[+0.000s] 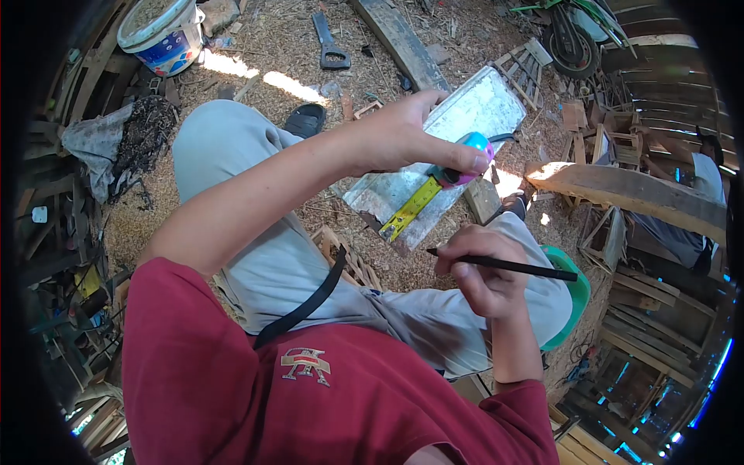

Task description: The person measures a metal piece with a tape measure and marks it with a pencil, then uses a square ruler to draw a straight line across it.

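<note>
My left hand [411, 139] is closed on a tape measure [470, 155] with a blue and purple case. Its yellow blade [412, 206] lies across a pale, worn board [473, 108] in front of my knees, reaching toward the board's near end. Some of the left fingers are hidden behind the board's edge. In my right hand [487, 270], a black pencil [515, 266] is pinched, its tip pointing left, just below the near end of the board and apart from it.
A handsaw [331, 45] and a long plank [403, 43] lie on the shavings-covered ground. A bucket [163, 39] stands upper left, a black sandal [304, 120] nearer. On the right are a thick beam [628, 186], a wheel [572, 50] and another person [682, 232].
</note>
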### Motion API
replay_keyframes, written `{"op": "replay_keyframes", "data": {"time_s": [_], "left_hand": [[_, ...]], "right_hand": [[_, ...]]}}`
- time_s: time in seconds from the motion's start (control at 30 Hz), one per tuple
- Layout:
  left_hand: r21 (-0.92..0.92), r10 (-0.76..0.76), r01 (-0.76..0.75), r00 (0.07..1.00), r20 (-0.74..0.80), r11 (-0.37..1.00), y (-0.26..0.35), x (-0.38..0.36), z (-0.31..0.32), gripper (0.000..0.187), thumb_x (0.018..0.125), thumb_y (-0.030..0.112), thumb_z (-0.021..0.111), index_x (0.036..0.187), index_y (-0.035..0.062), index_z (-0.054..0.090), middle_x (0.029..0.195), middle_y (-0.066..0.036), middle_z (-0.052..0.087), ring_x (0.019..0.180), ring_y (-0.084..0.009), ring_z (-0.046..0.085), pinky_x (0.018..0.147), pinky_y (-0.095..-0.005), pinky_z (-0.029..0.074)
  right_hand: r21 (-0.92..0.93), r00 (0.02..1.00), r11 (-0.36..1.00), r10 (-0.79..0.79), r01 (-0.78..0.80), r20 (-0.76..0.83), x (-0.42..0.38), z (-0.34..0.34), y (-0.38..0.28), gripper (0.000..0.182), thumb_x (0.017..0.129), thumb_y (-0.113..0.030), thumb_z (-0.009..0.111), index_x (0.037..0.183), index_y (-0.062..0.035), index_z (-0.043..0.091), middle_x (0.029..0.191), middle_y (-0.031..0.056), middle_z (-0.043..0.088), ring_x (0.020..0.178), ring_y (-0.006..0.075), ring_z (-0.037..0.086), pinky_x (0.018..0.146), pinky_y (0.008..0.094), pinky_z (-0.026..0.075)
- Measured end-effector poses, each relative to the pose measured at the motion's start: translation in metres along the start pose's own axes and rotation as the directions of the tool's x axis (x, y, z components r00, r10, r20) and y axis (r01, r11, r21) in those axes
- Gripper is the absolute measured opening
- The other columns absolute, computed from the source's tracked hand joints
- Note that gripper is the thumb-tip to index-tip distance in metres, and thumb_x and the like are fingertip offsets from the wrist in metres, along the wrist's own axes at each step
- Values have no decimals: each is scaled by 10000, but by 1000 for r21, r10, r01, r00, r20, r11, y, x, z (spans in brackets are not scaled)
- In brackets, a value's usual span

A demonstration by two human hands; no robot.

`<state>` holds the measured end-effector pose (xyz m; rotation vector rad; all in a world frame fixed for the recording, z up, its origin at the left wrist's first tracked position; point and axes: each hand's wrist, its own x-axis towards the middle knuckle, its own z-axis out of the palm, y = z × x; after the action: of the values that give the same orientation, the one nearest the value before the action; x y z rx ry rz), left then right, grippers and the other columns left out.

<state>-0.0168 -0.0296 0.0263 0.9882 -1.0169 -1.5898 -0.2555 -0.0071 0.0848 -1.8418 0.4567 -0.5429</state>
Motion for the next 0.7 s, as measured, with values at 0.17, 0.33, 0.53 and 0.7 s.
{"op": "replay_keyframes", "data": {"time_s": [0.17,0.33,0.53,0.7], "left_hand": [[21,-33,32,999,32,999,-5,-4,7,1038,684,530,953,1378,-91,493,1151,-160,698,1036,-207,687,937,-320,533],[32,-68,65,994,81,997,-10,-5,12,1056,673,542,955,1380,-95,498,1168,-169,695,1066,-213,681,955,-326,529],[14,-166,165,976,144,986,4,-12,14,972,728,365,955,1454,-40,453,1251,-138,655,1151,-200,627,1001,-329,498],[-59,-103,113,983,155,992,-1,-12,18,886,708,384,977,1318,-77,530,1123,-135,703,974,-179,705,872,-315,577]], "right_hand": [[-63,1000,998,-4,4,-2,-2,12,4,183,884,-74,783,1045,-61,696,826,84,740,721,244,735,633,346,553],[-56,999,997,-49,49,-6,1,15,10,177,887,-75,777,1041,-58,691,860,80,745,704,229,728,607,335,556],[-12,998,998,-60,60,18,2,16,13,180,880,-47,751,1033,-44,656,867,67,739,650,173,704,553,286,532],[54,995,994,-95,94,21,5,20,15,187,879,-21,726,1043,-43,639,850,54,733,605,156,674,531,281,514]]}}
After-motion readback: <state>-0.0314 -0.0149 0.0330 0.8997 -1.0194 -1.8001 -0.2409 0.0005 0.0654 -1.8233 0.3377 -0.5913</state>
